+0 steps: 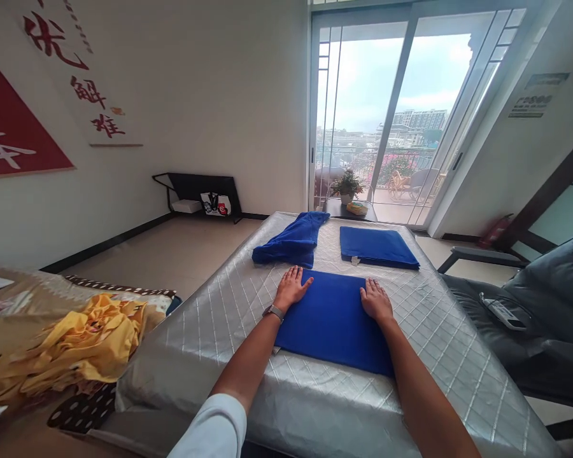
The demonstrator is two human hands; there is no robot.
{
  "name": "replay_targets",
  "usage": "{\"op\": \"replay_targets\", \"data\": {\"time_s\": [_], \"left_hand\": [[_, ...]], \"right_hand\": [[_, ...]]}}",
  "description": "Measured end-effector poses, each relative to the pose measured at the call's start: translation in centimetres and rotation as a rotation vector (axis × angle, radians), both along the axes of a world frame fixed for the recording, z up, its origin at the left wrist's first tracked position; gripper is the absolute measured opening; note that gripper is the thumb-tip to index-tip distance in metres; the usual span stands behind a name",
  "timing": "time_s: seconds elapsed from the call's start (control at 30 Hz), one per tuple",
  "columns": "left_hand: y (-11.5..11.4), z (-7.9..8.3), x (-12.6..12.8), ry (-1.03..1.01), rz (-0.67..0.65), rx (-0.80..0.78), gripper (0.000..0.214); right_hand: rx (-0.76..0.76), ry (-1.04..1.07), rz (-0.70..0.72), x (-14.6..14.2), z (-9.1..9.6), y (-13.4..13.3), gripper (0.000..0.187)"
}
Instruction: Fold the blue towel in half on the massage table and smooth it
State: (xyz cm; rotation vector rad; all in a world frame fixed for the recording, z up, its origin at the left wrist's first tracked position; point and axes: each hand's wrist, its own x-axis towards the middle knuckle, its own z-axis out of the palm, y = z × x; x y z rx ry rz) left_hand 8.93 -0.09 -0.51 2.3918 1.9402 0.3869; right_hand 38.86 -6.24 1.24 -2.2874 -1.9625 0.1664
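A blue folded cloth (332, 321) lies flat on the silver quilted mattress (239, 318) in front of me. My left hand (292, 287) rests on its far left corner, fingers outstretched and thumb apart. On the opposite side, my right hand (376, 299) lies flat along the far right edge with its fingers extended. Neither hand grips the cloth. Beyond it, to the left, is a loosely bunched blue cloth (293, 240). A second neatly folded blue cloth (378, 247), with a small white tag at its near edge, lies behind to the right.
Rumpled yellow fabric (100, 334) lies on a brown-covered surface at the left. A dark armchair (549, 305) with a handset (503, 313) on it stands at the right. Past the mattress, a small table (351, 210) holds a potted plant (347, 186), near sliding glass doors.
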Motion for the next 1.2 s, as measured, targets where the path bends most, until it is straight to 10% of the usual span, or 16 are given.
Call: {"op": "replay_targets", "data": {"time_s": [0.87,0.97,1.2], "left_hand": [[-0.8,2.1,1.1,0.058,0.081,-0.026,0.083],[-1.8,2.9,4.0,0.073,0.06,0.029,0.081],[-6.9,2.1,16.2,-0.046,-0.467,0.03,0.071]], "right_hand": [[-0.014,-0.018,-0.033,-1.4,0.1,-3.0,0.067],[-0.008,-0.007,-0.032,-1.5,0.1,-3.0,0.066],[0.002,-0.089,0.027,-1.0,-0.1,-3.7,0.062]]}}
